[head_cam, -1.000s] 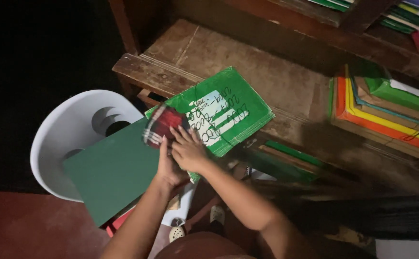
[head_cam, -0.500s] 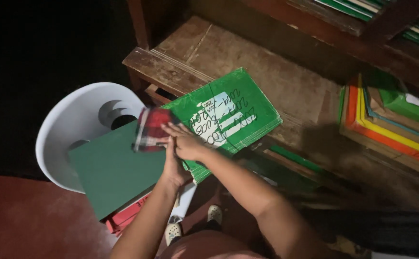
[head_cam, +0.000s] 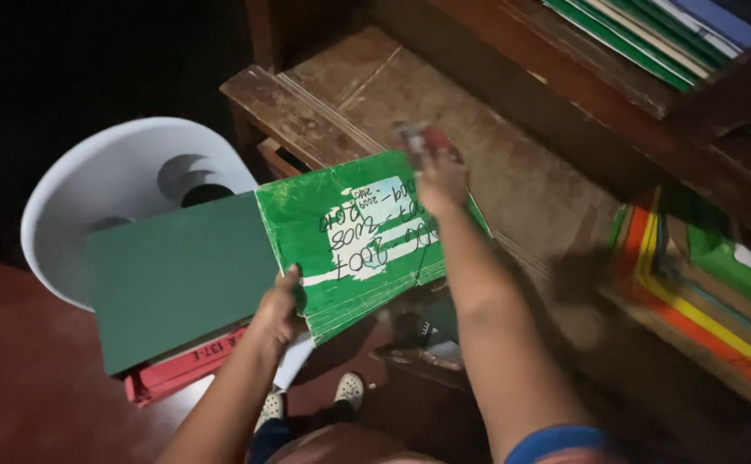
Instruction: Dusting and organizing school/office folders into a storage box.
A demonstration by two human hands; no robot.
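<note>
1. Green ledger book [head_cam: 358,241] is held tilted above the front edge of the wooden worktop [head_cam: 513,163], its white handwritten label facing up
2. Left hand [head_cam: 279,305] is clamped on the book's lower left corner, thumb on the cover, fingers beneath
3. Right hand [head_cam: 440,176] is raised just past the book's upper right edge, over the worktop, fingers closed on a small red-and-grey object [head_cam: 418,137] too blurred to identify
4. Hands are well apart, at opposite corners of the book
5. Plain dark green cover [head_cam: 178,279] lies just left of the book, over red books [head_cam: 186,365] and a white plastic chair [head_cam: 109,185]
6. Stacked coloured folders [head_cam: 693,283] rest at the right end of the worktop
</note>
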